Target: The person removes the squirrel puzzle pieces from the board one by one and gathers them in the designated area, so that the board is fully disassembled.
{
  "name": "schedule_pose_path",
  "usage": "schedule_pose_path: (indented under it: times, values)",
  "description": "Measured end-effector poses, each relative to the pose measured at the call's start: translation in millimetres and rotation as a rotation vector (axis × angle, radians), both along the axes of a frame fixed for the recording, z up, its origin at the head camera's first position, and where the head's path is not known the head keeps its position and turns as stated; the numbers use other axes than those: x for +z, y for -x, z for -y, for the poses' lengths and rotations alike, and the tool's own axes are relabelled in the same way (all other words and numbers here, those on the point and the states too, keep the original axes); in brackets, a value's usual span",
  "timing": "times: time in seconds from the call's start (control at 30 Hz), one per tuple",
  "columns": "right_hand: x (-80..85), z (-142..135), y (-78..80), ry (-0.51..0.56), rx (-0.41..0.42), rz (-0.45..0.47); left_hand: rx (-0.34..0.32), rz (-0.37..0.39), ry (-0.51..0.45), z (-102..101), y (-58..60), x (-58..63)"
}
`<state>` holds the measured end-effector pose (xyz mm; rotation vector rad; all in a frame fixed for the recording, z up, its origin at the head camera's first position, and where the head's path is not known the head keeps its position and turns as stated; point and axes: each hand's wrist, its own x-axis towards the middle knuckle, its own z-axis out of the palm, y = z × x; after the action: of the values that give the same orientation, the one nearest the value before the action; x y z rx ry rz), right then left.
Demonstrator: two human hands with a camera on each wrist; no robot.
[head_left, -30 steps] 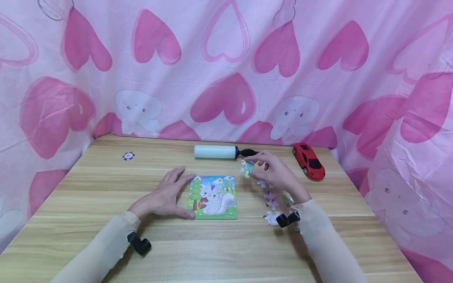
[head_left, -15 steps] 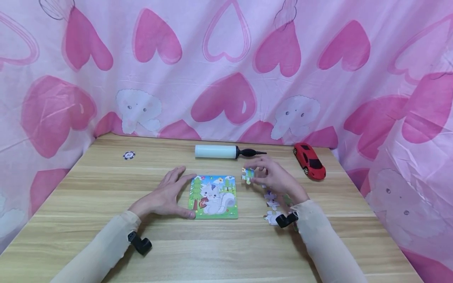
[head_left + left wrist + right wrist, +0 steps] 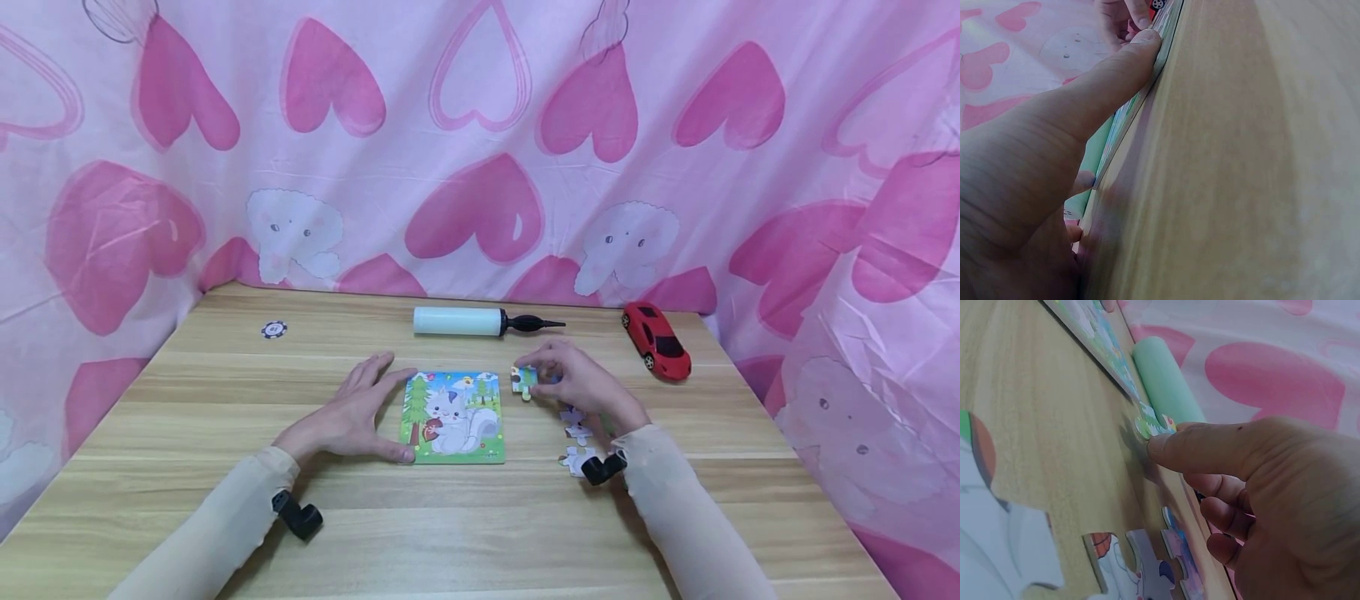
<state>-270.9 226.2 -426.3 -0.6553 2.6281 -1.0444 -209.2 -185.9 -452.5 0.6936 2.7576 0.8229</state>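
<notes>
A square squirrel picture board [image 3: 452, 421] lies flat on the wooden table. My left hand [image 3: 341, 417] is spread along its left side, with straight fingers. Its thumb rests on the near left corner, seen in the left wrist view too, and the forefinger touches the far left corner. Just right of the board, my right hand [image 3: 581, 382] pinches a green and blue jigsaw piece [image 3: 522, 381] between thumb and fingers. In the right wrist view this jigsaw piece [image 3: 1150, 425] hangs close over the table. Several loose jigsaw pieces [image 3: 576, 458] lie below the right hand, partly hidden by the wrist.
Behind the board lies a pale blue hand pump [image 3: 457, 322] with a black nozzle. A red toy car [image 3: 656, 342] stands at the back right. A poker chip [image 3: 273, 330] lies at the back left. The heart-patterned pink curtain [image 3: 480, 167] borders the table [image 3: 420, 533].
My right hand has come down and nearer the front with the pinched jigsaw piece, uncovering the pump's nozzle. The left hand and the board stay in place.
</notes>
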Motion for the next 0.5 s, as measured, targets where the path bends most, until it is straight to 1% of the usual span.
schedule_pose_path:
  times: [0.33, 0.5]
  values:
    - [-4.4, 3.1, -1.3, -0.065, 0.014, -0.055, -0.007, -0.008, -0.001, 0.4, 0.6, -0.6]
    - [-4.9, 3.6, -2.2, -0.084, -0.003, -0.05, -0.009, -0.011, -0.002, 0.5, 0.9, -0.7]
